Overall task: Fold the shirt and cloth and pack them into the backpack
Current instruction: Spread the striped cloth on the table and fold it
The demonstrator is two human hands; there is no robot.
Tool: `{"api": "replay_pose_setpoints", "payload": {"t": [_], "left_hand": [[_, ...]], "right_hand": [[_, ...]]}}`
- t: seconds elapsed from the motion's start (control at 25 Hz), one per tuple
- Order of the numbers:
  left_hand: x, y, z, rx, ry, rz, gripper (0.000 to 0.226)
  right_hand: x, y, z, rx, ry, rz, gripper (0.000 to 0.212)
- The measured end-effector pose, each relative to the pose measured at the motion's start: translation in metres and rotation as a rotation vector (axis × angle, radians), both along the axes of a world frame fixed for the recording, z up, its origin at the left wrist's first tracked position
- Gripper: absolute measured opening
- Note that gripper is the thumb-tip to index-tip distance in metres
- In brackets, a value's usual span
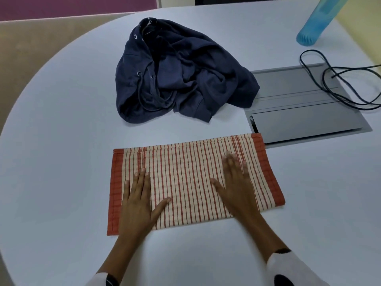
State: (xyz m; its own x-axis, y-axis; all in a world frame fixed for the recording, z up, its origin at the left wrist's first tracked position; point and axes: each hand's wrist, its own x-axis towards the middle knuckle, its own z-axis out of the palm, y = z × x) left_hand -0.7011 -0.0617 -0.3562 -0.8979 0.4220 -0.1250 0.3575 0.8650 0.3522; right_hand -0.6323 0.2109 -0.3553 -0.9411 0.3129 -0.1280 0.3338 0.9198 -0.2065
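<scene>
A cream cloth [185,172] with red stripes and red side borders lies flat on the white table [61,141] as a folded rectangle near the front. My left hand [138,201] rests flat on its left part, fingers straight. My right hand [237,184] presses flat on its right part, fingers spread and slightly blurred. A dark navy hooded shirt [179,73] with a drawstring lies crumpled in a heap behind the cloth. No backpack is in view.
A grey cable hatch [305,112] is set into the table at the right, with a black cable [329,87] looped over it. A blue translucent bottle [317,23] stands at the far right. The table's rounded edge curves along the left.
</scene>
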Motion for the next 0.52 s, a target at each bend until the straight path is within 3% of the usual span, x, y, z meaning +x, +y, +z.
{"api": "replay_pose_setpoints", "payload": {"t": [0.12,0.24,0.32,0.4,0.52], "left_hand": [[0.001,-0.002,0.001,-0.016,-0.003,-0.003,0.091],[0.001,-0.001,0.001,-0.012,-0.011,-0.006,0.091],[0.002,-0.001,0.002,-0.007,-0.014,-0.005,0.09],[0.003,-0.003,-0.001,0.002,-0.012,-0.002,0.088],[0.006,-0.008,-0.004,0.037,0.007,0.006,0.077]], "right_hand": [[0.021,0.049,0.002,0.027,-0.036,-0.147,0.085],[0.025,0.061,0.006,-0.02,-0.026,-0.143,0.088],[0.025,0.055,0.013,-0.083,0.031,-0.221,0.079],[0.027,0.051,0.023,-0.13,0.126,-0.442,0.06],[0.029,0.055,0.04,-0.073,0.107,-0.613,0.048]]}}
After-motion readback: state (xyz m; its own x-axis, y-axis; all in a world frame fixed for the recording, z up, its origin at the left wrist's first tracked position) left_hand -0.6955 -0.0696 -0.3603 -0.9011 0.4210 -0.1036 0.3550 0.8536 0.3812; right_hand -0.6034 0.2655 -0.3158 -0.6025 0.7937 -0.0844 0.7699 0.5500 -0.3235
